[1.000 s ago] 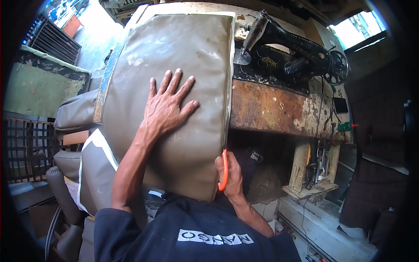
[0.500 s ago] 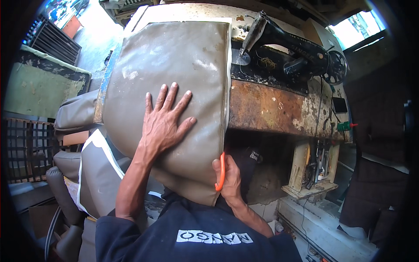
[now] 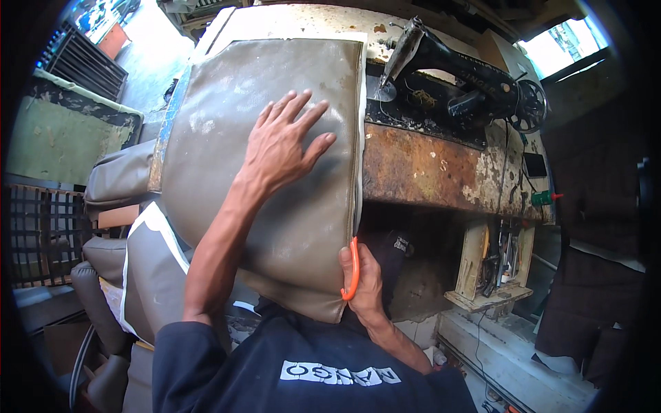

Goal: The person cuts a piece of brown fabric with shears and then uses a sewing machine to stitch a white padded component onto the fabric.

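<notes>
A large brown-grey piece of leatherette with a stitched seam and a white edge down its right side spreads over the table and hangs toward my lap. Over its middle, my left hand is open, palm down and fingers apart; whether it touches the surface I cannot tell. At the lower right edge my right hand is closed round what look like scissors with an orange handle. Their blades do not show. My right thumb lies beside the seam.
A black sewing machine stands on the worn table, right of the leatherette. Below it juts a wooden drawer of tools. A green bottle with a red tip lies at the table's right end. More grey covered pieces sit at left.
My left hand has slid or lifted away from me and a little to the right over the leatherette. My right hand has hardly moved and keeps hold of the orange handle.
</notes>
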### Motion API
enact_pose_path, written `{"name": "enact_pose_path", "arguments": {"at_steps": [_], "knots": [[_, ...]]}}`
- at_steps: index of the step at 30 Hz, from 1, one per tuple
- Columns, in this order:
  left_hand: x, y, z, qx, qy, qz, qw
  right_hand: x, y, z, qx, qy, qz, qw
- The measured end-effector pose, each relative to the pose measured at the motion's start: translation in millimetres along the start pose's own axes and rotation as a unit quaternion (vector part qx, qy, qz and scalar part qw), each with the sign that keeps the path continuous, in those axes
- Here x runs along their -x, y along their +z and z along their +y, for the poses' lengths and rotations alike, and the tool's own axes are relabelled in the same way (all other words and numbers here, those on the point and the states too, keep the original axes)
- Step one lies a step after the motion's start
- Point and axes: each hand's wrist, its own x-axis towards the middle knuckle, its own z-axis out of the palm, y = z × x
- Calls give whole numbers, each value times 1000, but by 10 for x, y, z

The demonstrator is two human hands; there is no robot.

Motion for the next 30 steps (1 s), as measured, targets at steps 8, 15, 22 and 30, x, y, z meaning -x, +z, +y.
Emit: {"name": "enact_pose_path", "arguments": {"at_steps": [8,15,22,30], "knots": [[49,315,57,-45,24,26,998,-195,-53,-174,14,-8,-27,1000],[234,297,116,-45,26,31,998,-56,-52,-148,32,8,-32,999],[444,233,202,-64,17,14,998,-39,-58,-143,37,12,-25,999],[713,214,293,-46,19,22,998,-68,-13,-71,0,11,-15,1000]]}}
